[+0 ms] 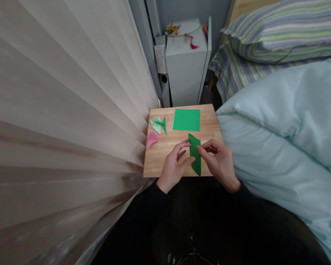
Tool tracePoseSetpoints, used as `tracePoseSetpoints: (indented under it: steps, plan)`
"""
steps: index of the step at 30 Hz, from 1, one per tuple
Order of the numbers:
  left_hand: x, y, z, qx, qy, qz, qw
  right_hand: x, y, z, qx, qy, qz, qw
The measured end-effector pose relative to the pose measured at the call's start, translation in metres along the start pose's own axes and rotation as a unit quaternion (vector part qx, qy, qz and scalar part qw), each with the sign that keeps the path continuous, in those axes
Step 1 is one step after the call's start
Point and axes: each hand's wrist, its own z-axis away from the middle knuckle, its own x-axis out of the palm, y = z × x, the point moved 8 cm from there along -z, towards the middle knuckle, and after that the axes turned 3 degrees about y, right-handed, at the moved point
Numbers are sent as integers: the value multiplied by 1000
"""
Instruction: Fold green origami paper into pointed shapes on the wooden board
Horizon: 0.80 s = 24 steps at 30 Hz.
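Matt paper [194, 152], smooth wooden board [156, 161]

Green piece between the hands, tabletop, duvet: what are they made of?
Green piece: likely paper, matte; thin, with crisp edges.
Tabletop: looks like wood, low sheen; visible grain and strip-like bands, though veneer or print is possible.
Duvet: smooth fabric, perhaps satin-like; soft folds and slight sheen.

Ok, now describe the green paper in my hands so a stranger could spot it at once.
Find the small wooden table between the curtain and the bed. At its near side, the right hand pinches a green paper, with the left hand opposite. Unlike the flat green rectangle lying beyond, it is a narrow slanted strip with pointed ends.
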Motion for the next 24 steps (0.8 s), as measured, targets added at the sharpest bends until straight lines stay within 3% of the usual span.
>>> tracePoseSetpoints:
  steps: [3,7,9,13,14,19,24]
  plan:
    - [15,-11,1,-61,-57,79,993,19,-4,6,-11,-72,-32,997]
    - [5,-19,-7,-75,-25,76,994,32,0,10,-8,-137,-47,989]
    - [-2,-19,-10,-73,-6,47,996,27,4,7,-7,-119,-46,992]
    - [-10,-15,-11,-78,9,12,997,1,11,-5,-19,1,-4,1000]
    - [-10,-14,-11,-78,10,10,997,0,16,-8,1,-4,-18,1000]
    - [-13,-6,-12,-75,17,2,997,22,33,-5,123,-146,-133,973]
    - [-20,-4,-14,-60,24,1,998,18,31,-5,157,-131,-128,970]
